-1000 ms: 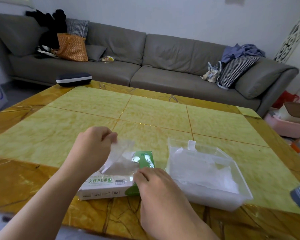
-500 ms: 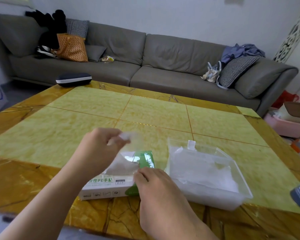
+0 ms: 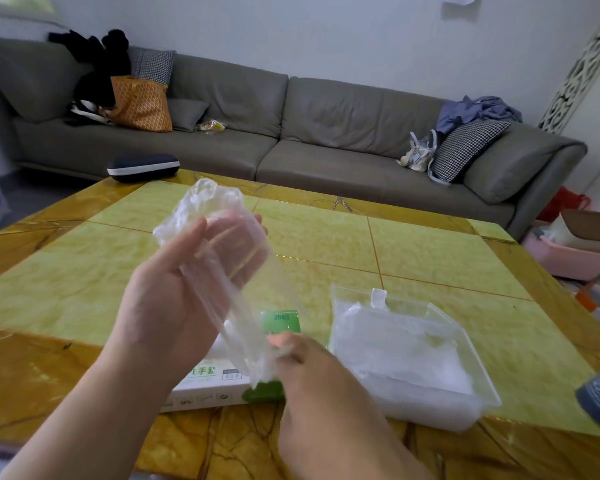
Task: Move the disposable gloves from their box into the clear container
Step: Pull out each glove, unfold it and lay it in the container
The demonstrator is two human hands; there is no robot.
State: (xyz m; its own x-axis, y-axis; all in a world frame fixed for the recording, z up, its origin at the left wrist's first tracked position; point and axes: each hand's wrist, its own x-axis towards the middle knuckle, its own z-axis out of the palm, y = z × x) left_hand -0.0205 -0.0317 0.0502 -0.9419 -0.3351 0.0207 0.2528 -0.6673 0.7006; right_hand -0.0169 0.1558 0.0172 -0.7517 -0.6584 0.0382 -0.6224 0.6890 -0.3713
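While the glove hangs stretched between both hands, the scene reads as follows.

Left hand: the left hand [image 3: 184, 289] is raised above the tabletop [image 3: 84, 271], palm toward the camera, fingers loosely curled with the upper part of a clear disposable glove [image 3: 222, 258] draped over and held in them.

Right hand: the right hand [image 3: 312, 375] sits low by the box, fingertips pinching the glove's lower end.

Glove axis: its length runs on a slant, from upper left at the raised hand down to lower right at the pinch.

Box: the green and white glove box [image 3: 222, 379] lies on the tabletop beneath both hands, partly hidden by them.

Clear container [image 3: 465, 344]: just to the right of the box, already holding a heap of clear gloves.

Key relation: the container lies to the right of the glove, and the right hand is the nearer one, so the carry likely goes rightward.
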